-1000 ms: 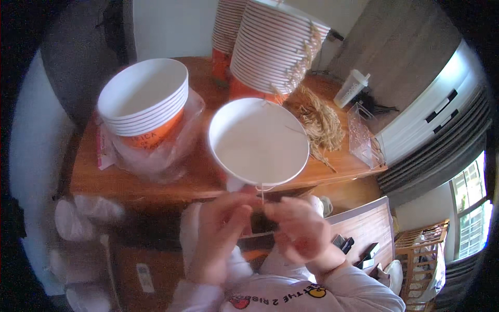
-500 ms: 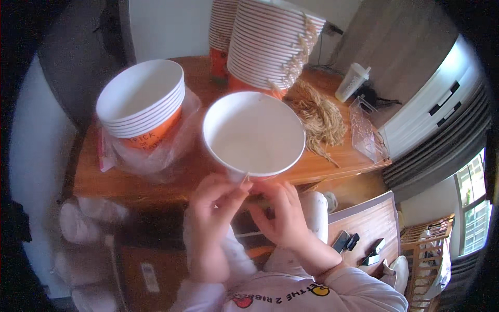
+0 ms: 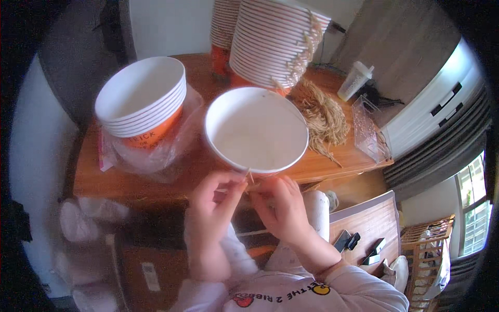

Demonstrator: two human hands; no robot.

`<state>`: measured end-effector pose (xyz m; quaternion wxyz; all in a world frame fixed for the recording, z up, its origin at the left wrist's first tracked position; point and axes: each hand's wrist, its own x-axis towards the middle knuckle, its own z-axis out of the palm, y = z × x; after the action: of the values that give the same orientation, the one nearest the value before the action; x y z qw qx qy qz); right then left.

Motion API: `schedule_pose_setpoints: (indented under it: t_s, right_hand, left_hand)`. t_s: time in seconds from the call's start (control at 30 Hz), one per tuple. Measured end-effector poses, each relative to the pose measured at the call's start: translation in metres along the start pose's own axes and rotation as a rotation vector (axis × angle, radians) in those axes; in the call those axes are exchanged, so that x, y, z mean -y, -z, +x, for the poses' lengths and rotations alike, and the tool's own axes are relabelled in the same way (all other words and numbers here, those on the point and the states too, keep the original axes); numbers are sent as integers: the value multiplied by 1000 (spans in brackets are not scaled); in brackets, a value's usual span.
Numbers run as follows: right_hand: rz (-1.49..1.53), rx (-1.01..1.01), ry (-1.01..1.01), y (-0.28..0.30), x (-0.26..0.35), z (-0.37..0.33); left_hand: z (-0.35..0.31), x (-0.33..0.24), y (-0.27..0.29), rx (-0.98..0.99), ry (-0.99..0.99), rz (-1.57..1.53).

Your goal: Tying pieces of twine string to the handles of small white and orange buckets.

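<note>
A round paper bucket [image 3: 254, 132], white inside, stands at the front edge of the wooden table in front of me. My left hand [image 3: 215, 195] is closed at its near rim, thumb and forefinger pinching a thin tan cord [image 3: 250, 176]. Close beside it, my right hand [image 3: 280, 200] has its fingers bent together on the same cord just below the rim. The cord's short end sticks up at the rim. Behind the bucket, a tall stack of nested buckets [image 3: 275, 41] has tan cords hanging down its right side. A bundle of loose tan cords [image 3: 322, 114] lies to the right.
At the left, a short stack of orange-and-white buckets [image 3: 143, 99] sits in a clear plastic bag [image 3: 156, 158]. Another bucket stack [image 3: 223, 31] stands far back. A lidded cup [image 3: 356, 80] and clear plastic tray [image 3: 365, 127] are at the right. A phone [image 3: 342, 241] lies on a lower surface.
The bucket's near rim has risen slightly and shifted a little right. My fingers have shifted at the cord, and more of it shows between them.
</note>
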<state>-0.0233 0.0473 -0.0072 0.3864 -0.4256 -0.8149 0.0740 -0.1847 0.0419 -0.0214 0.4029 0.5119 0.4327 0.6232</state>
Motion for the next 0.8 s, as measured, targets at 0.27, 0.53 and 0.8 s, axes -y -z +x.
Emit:
schedule_pose_setpoints:
  t_s: [0.27,0.53,0.8]
  right_hand:
    - [146,-25,3,10,9,-5]
    - [57,-54,100,9,1,-5]
    - [79,-260,97,12,14,3]
  left_hand:
    - [-4,-5,-11,21,30,-53]
    - [-8,-8,-8,29,111,-235]
    - [-9,-7,-6,20,106,-182]
